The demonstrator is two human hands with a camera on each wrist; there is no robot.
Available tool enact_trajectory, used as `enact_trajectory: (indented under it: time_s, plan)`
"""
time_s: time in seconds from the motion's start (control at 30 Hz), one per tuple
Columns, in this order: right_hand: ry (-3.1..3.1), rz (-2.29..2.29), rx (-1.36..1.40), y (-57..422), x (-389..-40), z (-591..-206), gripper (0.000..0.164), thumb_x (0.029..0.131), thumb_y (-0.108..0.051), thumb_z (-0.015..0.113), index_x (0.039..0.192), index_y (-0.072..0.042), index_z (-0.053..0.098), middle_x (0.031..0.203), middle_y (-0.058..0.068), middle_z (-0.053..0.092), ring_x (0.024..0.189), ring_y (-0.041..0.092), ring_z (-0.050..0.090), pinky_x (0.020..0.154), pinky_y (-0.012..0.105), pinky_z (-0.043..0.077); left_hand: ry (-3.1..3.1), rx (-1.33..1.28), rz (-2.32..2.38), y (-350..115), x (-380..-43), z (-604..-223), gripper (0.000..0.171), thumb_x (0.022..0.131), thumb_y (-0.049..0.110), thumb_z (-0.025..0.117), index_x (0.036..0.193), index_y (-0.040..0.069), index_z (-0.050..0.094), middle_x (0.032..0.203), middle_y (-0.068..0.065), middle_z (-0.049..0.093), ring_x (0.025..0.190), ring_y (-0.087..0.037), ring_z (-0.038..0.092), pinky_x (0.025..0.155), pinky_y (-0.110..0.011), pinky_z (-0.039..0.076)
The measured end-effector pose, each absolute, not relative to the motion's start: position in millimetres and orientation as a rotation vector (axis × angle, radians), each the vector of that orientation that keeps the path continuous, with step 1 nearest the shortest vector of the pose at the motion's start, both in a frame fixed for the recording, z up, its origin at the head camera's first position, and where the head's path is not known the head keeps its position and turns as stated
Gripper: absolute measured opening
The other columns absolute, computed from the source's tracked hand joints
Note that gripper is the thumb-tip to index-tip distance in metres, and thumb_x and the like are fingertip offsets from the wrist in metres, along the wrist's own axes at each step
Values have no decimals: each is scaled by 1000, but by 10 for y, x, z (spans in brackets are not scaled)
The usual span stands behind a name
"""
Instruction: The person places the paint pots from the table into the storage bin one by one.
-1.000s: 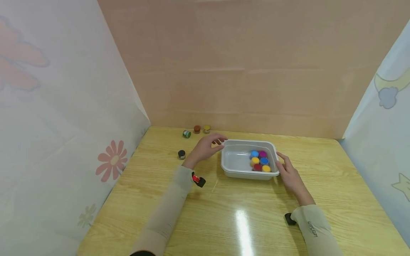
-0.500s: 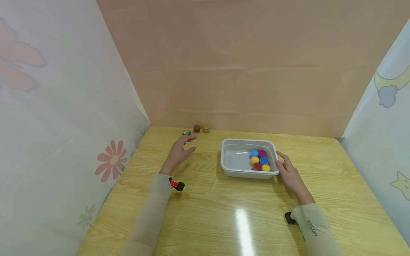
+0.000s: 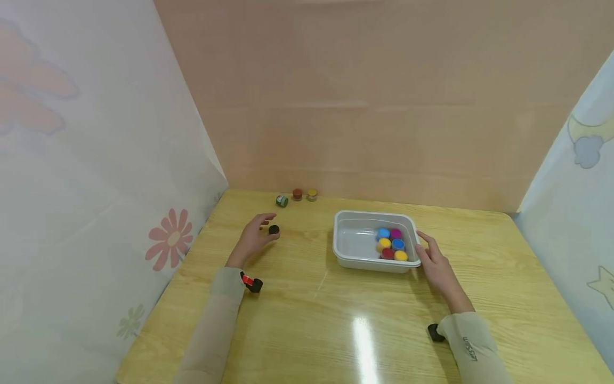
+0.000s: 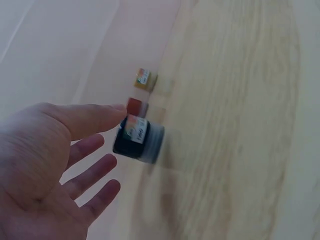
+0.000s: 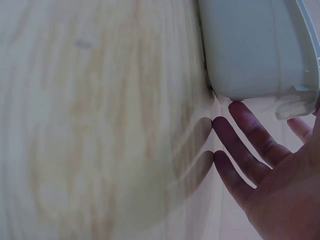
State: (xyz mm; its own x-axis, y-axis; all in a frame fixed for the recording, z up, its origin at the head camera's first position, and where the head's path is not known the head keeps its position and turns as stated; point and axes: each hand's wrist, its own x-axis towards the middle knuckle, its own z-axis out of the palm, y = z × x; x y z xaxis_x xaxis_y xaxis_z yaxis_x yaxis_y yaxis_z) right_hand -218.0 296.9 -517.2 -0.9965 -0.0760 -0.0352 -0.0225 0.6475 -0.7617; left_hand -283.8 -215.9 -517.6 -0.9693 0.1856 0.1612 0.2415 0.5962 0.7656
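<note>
A small black-lidded jar point(image 3: 274, 229) with a label stands on the table at the left. My left hand point(image 3: 251, 238) is around it, thumb on the near side and fingers beyond. In the left wrist view the thumb tip overlaps the lid edge of the jar point(image 4: 137, 136); contact is unclear, and the fingers are spread behind. My right hand point(image 3: 436, 266) rests against the right end of a white plastic tray point(image 3: 357, 262), fingers extended. The right wrist view shows a fingertip at the wall of the tray point(image 5: 250, 55). Several coloured-lid jars point(image 3: 397, 244) sit grouped in its right half.
Along the back edge of the wooden table point(image 3: 307, 320) are a green jar point(image 3: 282, 201) lying tipped, a red-brown jar point(image 3: 297, 194) and a yellow-lidded jar point(image 3: 312, 194). A brown sheet point(image 3: 360, 106) rises behind; patterned white sheets flank both sides.
My left hand has moved left from the tray's left rim to the black-lidded jar. The right hand stays against the tray, and the jars inside keep their places.
</note>
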Motion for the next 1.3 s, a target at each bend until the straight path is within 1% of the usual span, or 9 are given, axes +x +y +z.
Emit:
enact_trajectory:
  time_s: [0.13, 0.3, 0.5, 0.6, 0.73, 0.87, 0.97, 1.1, 1.3]
  plan:
    - [2803, -1301, -93, 2981, -2177, -5172, 64, 112, -50, 28, 167, -20, 13, 147, 39, 48, 138, 60, 42, 109, 78, 31, -2770, -359, -1364, -2175, -2864, -5223, 62, 96, 11, 75, 150, 2, 48, 148, -25, 52, 132, -44, 54, 112, -59, 44]
    - [2809, -1313, -107, 2973, -2163, -5161, 63, 113, -48, 28, 167, -18, 15, 144, 40, 50, 136, 60, 45, 108, 78, 33, -2812, -330, -1426, -2200, -2884, -5308, 62, 98, 11, 73, 153, 4, 45, 148, -23, 52, 131, -42, 56, 111, -58, 45]
    - [2802, -1333, -120, 2945, -2164, -5188, 62, 113, -46, 30, 166, -18, 16, 142, 40, 53, 133, 58, 49, 108, 75, 36, -2843, -335, -1338, -2220, -2905, -5356, 60, 95, 8, 75, 149, 2, 49, 139, -24, 59, 127, -44, 58, 111, -59, 46]
    - [2808, -1329, -120, 2945, -2170, -5207, 62, 113, -46, 30, 166, -17, 16, 141, 40, 54, 132, 58, 50, 107, 75, 37, -2881, -328, -1261, -2218, -2930, -5373, 59, 95, 9, 76, 148, 4, 51, 136, -24, 62, 127, -43, 60, 110, -58, 46]
    - [2815, -1329, -122, 2949, -2167, -5218, 62, 113, -46, 30, 166, -16, 18, 138, 40, 56, 130, 58, 52, 106, 75, 37, -2903, -323, -1208, -2204, -2945, -5383, 54, 94, 9, 76, 144, 6, 56, 139, -24, 62, 129, -42, 59, 111, -56, 46]
    - [2814, -1333, -123, 2948, -2162, -5217, 62, 113, -45, 30, 166, -15, 18, 138, 40, 55, 130, 58, 51, 106, 75, 37, -2900, -338, -1177, -2193, -2943, -5399, 48, 94, 9, 76, 139, 4, 60, 142, -23, 61, 132, -41, 58, 112, -55, 46]
    - [2816, -1333, -127, 2945, -2158, -5210, 62, 113, -45, 30, 166, -15, 18, 140, 40, 54, 131, 59, 51, 107, 75, 37, -2898, -339, -1160, -2183, -2943, -5407, 46, 94, 8, 76, 137, 3, 61, 142, -23, 60, 131, -41, 58, 110, -55, 47]
    - [2808, -1341, -126, 2943, -2154, -5200, 62, 113, -46, 30, 166, -15, 17, 140, 41, 53, 132, 59, 50, 107, 76, 36, -2898, -336, -1159, -2163, -2943, -5395, 45, 94, 8, 76, 136, 4, 62, 142, -24, 61, 129, -42, 59, 108, -56, 48]
    - [2806, -1351, -113, 2953, -2159, -5205, 63, 113, -47, 29, 166, -16, 17, 140, 40, 54, 132, 59, 50, 108, 76, 36, -2905, -311, -1188, -2142, -2944, -5376, 44, 95, 9, 76, 136, 6, 63, 143, -23, 60, 133, -41, 57, 111, -56, 46]
